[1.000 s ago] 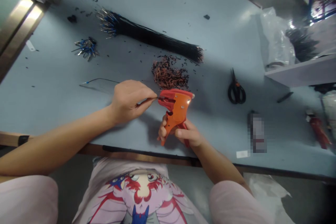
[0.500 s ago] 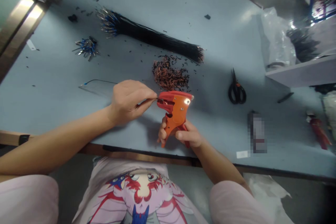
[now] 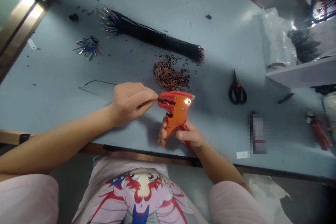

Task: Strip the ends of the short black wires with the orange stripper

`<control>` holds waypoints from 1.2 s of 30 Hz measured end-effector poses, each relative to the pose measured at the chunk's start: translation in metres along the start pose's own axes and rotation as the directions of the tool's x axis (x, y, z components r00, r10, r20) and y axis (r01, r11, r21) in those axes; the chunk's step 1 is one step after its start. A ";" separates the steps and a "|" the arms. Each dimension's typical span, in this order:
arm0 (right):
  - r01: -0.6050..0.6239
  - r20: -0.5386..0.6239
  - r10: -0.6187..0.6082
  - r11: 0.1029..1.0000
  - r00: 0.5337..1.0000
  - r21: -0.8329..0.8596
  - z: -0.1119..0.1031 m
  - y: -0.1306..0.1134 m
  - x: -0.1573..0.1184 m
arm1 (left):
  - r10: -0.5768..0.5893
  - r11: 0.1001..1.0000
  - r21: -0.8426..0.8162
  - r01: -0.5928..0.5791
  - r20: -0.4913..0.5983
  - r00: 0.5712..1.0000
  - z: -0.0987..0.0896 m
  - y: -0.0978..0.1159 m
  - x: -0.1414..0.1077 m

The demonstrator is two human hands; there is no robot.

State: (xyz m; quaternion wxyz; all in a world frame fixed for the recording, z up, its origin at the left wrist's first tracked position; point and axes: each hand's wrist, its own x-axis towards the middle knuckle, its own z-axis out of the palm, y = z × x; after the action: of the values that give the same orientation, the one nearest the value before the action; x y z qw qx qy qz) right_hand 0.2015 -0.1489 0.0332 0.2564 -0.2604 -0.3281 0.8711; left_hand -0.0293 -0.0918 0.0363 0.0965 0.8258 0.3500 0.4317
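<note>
While pinching the thin black wire [image 3: 101, 81] between the thumb and forefinger of the left hand [image 3: 132, 101], held the orange-and-red hand tool [image 3: 180, 112] in the right hand [image 3: 191, 135]. Pressed the left fingertips together right at the tool's nose, back of the hand upward, other fingers curled under. Wrapped the right fingers around the orange front handle and laid the thumb across toward the red rear one, with the tool's head upright above the fist and pointing left. Reached in with the left forearm from the left and the right forearm from the lower right, both across the table's near edge. Could not see the wire inside the left hand, nor make out its tip at the tool's dark mouth; could not tell how far apart the jaws stood. Trailed the blue-collared end leftward over the table [image 3: 217, 59]. Had the scrap pile [image 3: 171, 75] just beyond the tool, the black wire bundle [image 3: 157, 38] farther off, and the blue terminal cluster [image 3: 88, 47] to the left. Had the scissors [image 3: 237, 92] to the right, near a pixelated object [image 3: 258, 133], unidentifiable.
</note>
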 end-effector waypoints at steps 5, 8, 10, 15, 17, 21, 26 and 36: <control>0.009 -0.017 -0.009 1.000 1.000 0.024 0.000 0.000 0.000 | 0.021 0.998 0.051 -0.021 0.000 1.000 0.000 0.000 -0.001; 0.021 -0.009 -0.020 0.998 1.000 0.052 -0.002 0.001 0.000 | 0.039 0.997 0.066 -0.038 -0.011 0.999 0.001 0.001 0.001; 0.024 -0.002 -0.024 0.997 1.000 0.067 -0.003 0.001 0.000 | 0.041 0.997 0.060 -0.041 0.004 0.999 0.002 0.001 0.002; 0.045 -0.005 -0.045 0.998 0.999 0.049 -0.005 0.000 0.000 | -0.029 0.997 -0.068 0.023 -0.090 0.996 0.002 0.001 0.007; 0.068 -0.014 -0.067 0.997 0.998 0.046 -0.005 -0.001 0.001 | -0.115 0.991 -0.078 0.105 -0.139 0.984 0.001 0.001 0.010; 0.113 -0.012 -0.112 0.991 0.994 0.067 -0.006 -0.002 0.002 | -0.180 0.983 -0.077 0.166 -0.239 0.954 -0.001 -0.001 0.015; 0.116 -0.010 -0.115 0.989 0.993 0.088 -0.005 -0.002 0.003 | -0.197 0.978 -0.114 0.172 -0.264 0.944 0.000 -0.005 0.015; 0.073 -0.029 -0.071 0.994 0.997 0.087 -0.005 -0.001 0.003 | -0.183 0.980 -0.115 0.161 -0.214 0.960 0.002 -0.007 0.013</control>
State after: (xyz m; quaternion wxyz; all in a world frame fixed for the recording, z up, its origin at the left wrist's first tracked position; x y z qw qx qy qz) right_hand 0.2026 -0.1438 0.0300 0.3032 -0.2481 -0.2954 0.8714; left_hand -0.0262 -0.0778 0.0407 0.1335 0.7328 0.4080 0.5279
